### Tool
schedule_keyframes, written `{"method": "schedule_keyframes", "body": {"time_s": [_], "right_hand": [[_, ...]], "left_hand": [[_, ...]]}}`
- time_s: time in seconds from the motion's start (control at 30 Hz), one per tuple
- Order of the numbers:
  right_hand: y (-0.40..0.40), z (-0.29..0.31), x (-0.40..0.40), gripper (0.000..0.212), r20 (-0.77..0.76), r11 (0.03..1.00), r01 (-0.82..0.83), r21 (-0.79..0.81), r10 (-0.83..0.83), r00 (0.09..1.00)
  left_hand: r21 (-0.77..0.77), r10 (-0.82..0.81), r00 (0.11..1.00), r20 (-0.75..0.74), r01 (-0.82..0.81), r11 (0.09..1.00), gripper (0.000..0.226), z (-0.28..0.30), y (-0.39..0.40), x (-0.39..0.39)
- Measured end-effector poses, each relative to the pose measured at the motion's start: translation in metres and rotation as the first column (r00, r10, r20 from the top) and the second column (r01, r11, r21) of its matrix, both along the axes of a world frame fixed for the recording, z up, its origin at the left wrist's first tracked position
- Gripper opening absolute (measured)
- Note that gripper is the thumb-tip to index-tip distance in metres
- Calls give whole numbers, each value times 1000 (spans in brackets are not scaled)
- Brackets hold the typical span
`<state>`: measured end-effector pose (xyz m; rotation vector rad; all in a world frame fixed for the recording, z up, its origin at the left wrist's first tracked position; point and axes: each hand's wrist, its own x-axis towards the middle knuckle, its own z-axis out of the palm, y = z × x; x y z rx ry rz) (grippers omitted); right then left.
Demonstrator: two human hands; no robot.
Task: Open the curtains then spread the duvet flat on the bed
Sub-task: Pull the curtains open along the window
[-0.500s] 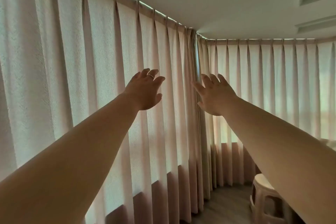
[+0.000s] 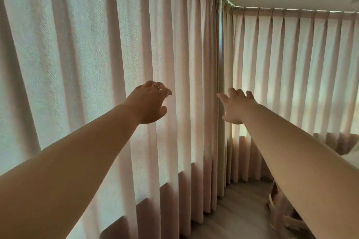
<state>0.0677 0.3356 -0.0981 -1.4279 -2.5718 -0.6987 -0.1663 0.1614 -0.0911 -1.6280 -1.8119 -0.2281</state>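
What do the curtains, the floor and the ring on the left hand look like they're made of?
Curtains: woven fabric, matte, probably; visible weave, light glowing through.
Floor: looks like pale wood or laminate; faint plank lines, blurred.
Ring on the left hand: likely metal, a shiny thin band.

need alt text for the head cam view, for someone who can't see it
Two bare arms reach toward closed, pleated curtains at a room corner, left hand and right hand open and apart. Daylight glows through the fabric.

Both forearms bare, no sleeves in frame. Left hand [image 2: 149,103] has one thin silver band ring [image 2: 156,87] on a finger. Right hand [image 2: 236,107], just right of it, wears nothing visible. No watch.
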Motion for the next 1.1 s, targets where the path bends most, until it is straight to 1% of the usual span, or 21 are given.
{"method": "schedule_keyframes", "body": {"time_s": [0.07,0.17,0.23,0.3,0.33,0.4,0.5,0.53,0.6,0.7,0.77,0.8,0.9,0.97,1.03,1.1], "right_hand": [[48,-14,-25,82,-9,1000,5,-26,-6,1000],[118,-34,-55,81,-21,996,24,-91,-26,999],[153,-44,-69,79,12,991,45,-124,-44,999],[193,-48,-88,75,22,988,71,-137,-68,997],[207,-47,-96,72,2,987,63,-151,-64,998],[239,-49,-118,68,-78,979,20,-204,-37,996],[277,-57,-149,66,-308,919,-125,-374,5,951],[289,-65,-158,64,-380,901,-180,-396,18,925],[324,-83,-178,62,-465,899,-220,-379,20,885],[367,-107,-193,59,-491,917,-180,-356,-20,871],[397,-118,-200,52,-562,921,-160,-356,-74,824],[413,-123,-202,48,-605,921,-154,-357,-103,790],[445,-134,-202,37,-685,922,-137,-363,-164,710],[469,-146,-198,34,-710,911,-124,-393,-215,670],[488,-158,-189,31,-694,891,-125,-436,-244,678],[516,-173,-171,25,-643,873,-98,-478,-272,716]], "left_hand": [[-29,-4,1000,-10,4,1000,52,-4,46,-21],[-92,-52,999,7,53,994,48,-13,121,-44],[-141,-97,995,16,98,985,47,-21,160,-55],[-170,-131,991,29,134,976,45,-28,202,-72],[-174,-149,987,52,156,972,44,-31,217,-79],[-162,-187,976,116,204,966,42,-36,251,-95],[-141,-238,953,186,266,954,40,-47,299,-116],[-138,-255,944,210,286,948,40,-51,314,-121],[-127,-292,922,254,331,935,40,-60,361,-134],[-104,-342,887,310,389,915,40,-71,423,-143],[-77,-372,847,379,429,900,40,-79,468,-150],[-61,-383,812,441,452,890,39,-83,492,-154],[-15,-383,663,643,511,859,39,-101,549,-156],[-18,-354,576,737,540,841,39,-117,592,-155],[-57,-325,544,774,570,819,39,-133,633,-151],[-103,-284,518,807,597,795,42,-144,682,-142]]}}
